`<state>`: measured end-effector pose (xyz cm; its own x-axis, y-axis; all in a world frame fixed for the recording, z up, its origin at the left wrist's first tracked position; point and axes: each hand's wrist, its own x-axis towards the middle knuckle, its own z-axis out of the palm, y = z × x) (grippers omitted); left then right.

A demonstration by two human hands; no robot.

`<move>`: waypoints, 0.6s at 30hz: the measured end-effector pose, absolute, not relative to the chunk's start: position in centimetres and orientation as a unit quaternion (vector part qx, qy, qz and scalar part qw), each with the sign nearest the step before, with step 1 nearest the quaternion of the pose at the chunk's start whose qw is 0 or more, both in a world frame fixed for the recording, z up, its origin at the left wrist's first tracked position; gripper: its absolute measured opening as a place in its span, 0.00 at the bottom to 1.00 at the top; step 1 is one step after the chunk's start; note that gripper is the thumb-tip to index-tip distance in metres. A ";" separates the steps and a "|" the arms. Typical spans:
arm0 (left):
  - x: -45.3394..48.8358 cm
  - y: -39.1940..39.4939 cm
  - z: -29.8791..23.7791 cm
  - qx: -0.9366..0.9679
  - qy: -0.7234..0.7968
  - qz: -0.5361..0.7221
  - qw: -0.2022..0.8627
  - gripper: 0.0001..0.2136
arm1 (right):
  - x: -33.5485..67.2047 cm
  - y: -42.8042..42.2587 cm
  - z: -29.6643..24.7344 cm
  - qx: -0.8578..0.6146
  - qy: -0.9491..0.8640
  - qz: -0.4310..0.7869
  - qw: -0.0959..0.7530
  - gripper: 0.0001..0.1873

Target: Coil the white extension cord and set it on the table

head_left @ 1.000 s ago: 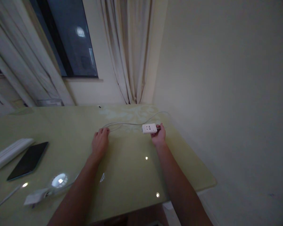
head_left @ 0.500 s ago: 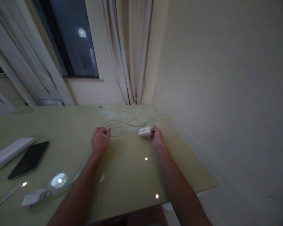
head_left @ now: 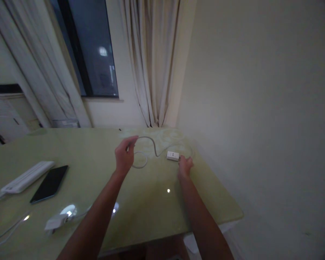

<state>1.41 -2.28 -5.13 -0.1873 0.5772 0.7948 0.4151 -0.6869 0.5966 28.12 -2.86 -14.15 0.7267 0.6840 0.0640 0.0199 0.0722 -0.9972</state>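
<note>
A small white power strip (head_left: 172,156) with socket holes facing up sits toward the right side of the table. At its right end, my right hand (head_left: 185,165) has its fingers curled round the place where the cord leaves; part of the grip is hidden. The pale cord (head_left: 155,146) loops behind the strip and runs left in a wavy line. My left hand (head_left: 125,153) pinches this cord, raised a little above the tabletop. Below those fingers hangs a round loop of the cord.
On the left of the glossy green table (head_left: 143,202) lie a long white power strip (head_left: 28,177), a black tablet (head_left: 50,183) and a white plug (head_left: 56,222) with its cable. A wall (head_left: 260,108) borders the right side; curtains (head_left: 151,65) hang at the back.
My left hand has risen and moved right, lifting the cord into a higher bend. My right hand stays at the small power strip's cord end. The view has shifted slightly.
</note>
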 end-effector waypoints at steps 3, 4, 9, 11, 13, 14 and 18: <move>2.7 -2.3 0.5 0.717 0.292 0.633 0.002 0.07 | 26.1 -4.3 -10.4 -0.575 -0.414 0.197 0.678 0.34; 3.2 -2.5 2.4 0.740 0.260 0.621 -0.008 0.06 | 25.3 -4.6 -8.6 -0.532 -0.495 0.181 0.663 0.38; 5.6 -4.2 10.6 0.752 0.153 0.641 -0.036 0.06 | 21.6 -4.5 2.2 -0.316 -0.707 0.268 0.573 0.47; 6.2 -4.8 12.9 0.724 0.136 0.676 -0.028 0.05 | 20.5 -4.3 5.5 -0.230 -0.718 0.392 0.527 0.44; 6.2 -5.0 14.9 0.699 0.121 0.705 -0.027 0.05 | 19.4 -4.3 7.7 -0.159 -0.717 0.476 0.484 0.41; 6.0 -5.0 15.8 0.685 0.113 0.719 -0.031 0.05 | 18.9 -4.5 8.6 -0.136 -0.717 0.497 0.470 0.39; 4.5 -4.4 18.5 0.643 0.098 0.759 -0.028 0.14 | 17.0 -5.5 11.7 -0.104 -0.705 0.514 0.478 0.29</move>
